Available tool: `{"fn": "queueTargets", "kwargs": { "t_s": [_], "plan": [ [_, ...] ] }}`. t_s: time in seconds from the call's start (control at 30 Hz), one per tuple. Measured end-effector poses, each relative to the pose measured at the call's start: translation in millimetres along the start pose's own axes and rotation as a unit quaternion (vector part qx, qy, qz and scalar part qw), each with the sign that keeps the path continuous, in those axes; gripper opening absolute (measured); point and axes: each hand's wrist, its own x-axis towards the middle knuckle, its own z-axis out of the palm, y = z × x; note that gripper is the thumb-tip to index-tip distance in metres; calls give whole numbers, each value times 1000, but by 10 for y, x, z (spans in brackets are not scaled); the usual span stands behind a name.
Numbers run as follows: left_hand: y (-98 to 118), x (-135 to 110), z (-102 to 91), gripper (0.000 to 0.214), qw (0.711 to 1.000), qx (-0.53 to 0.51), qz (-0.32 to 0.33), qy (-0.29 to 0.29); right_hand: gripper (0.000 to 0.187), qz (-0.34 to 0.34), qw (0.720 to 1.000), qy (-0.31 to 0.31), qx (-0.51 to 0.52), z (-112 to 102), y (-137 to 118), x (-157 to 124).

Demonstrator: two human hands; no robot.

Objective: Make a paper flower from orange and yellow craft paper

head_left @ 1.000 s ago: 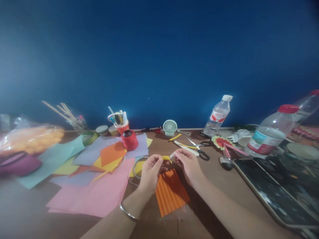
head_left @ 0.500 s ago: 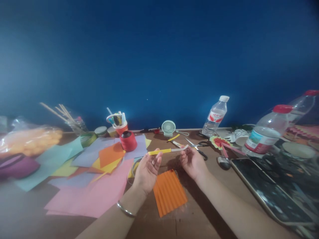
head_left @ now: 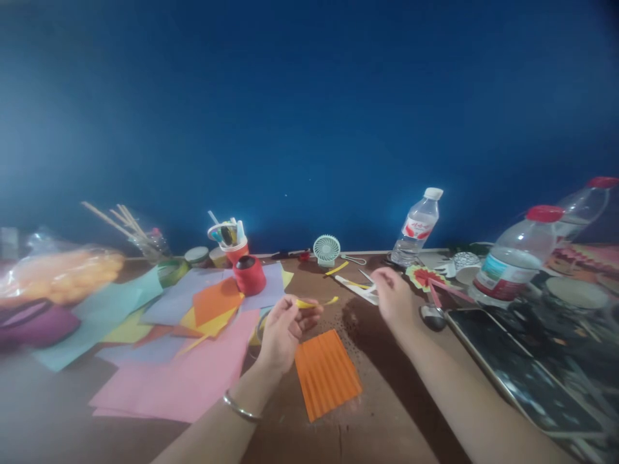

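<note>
A narrow yellow paper strip [head_left: 305,304] is pinched between the thumb and fingers of my left hand [head_left: 285,328], its curled free end pointing right. My right hand [head_left: 397,301] is low over the table, its fingers curled together. White strips [head_left: 355,289] lie by its fingertips; whether the fingers grip one is hidden. A pair of scissors [head_left: 366,276] shows only a blade tip, the rest being behind my right hand. Between my forearms lies a pleated orange paper [head_left: 329,374], flat on the brown table.
Coloured paper sheets [head_left: 178,386] spread across the left, beside a red spool [head_left: 249,276] and a cup of pens [head_left: 234,246]. A small fan [head_left: 327,250] stands at the back. To the right are a water bottle [head_left: 418,225], a paper fan flower [head_left: 425,277] and a phone [head_left: 522,367].
The white backing has come away from the yellow strip. My right hand has moved right and over the scissors, while my left keeps the strip, now curled.
</note>
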Motion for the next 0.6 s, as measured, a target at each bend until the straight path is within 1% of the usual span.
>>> {"fn": "queueTargets", "kwargs": {
  "t_s": [0.03, 0.07, 0.1, 0.13, 0.17, 0.2, 0.23, 0.27, 0.3, 0.33, 0.37, 0.43, 0.53, 0.6],
  "plan": [
    [10, -42, 15, 5, 998, 55, 5, -31, 10, -73, 992, 6, -106, 4, -15, -32],
    [20, -87, 31, 5, 992, 115, 17, -54, 8, -147, 968, 18, -201, 16, -30, -68],
    [29, -132, 48, 6, 981, 177, 29, -73, 7, -203, 942, 12, -268, 37, -45, -104],
    [37, -172, 64, 7, 965, 239, 45, -99, 7, -242, 921, -13, -305, 64, -60, -140],
    [44, -207, 77, 8, 946, 289, 64, -129, 7, -251, 917, -64, -304, 96, -75, -172],
    [50, -233, 87, 9, 929, 323, 87, -157, 9, -230, 921, -141, -281, 128, -89, -200],
    [55, -250, 93, 10, 914, 348, 107, -182, 12, -182, 924, -232, -245, 159, -100, -224],
    [60, -259, 96, 10, 903, 361, 124, -200, 16, -116, 917, -321, -206, 186, -108, -245],
    [65, -261, 94, 10, 896, 366, 137, -211, 18, -45, 902, -394, -173, 206, -112, -263],
    [69, -259, 89, 10, 893, 366, 145, -217, 18, 17, 883, -444, -154, 219, -111, -279],
    [74, -254, 81, 10, 894, 361, 152, -219, 17, 64, 867, -473, -145, 225, -106, -292],
    [80, -244, 60, 12, 896, 349, 166, -219, 13, 109, 854, -488, -144, 221, -88, -311],
    [69, -231, 36, 17, 895, 354, 181, -201, 13, 135, 856, -483, -127, 204, -55, -318],
    [43, -218, 31, 12, 899, 370, 177, -153, 14, 133, 866, -468, -114, 199, -32, -311]
  ]
}}
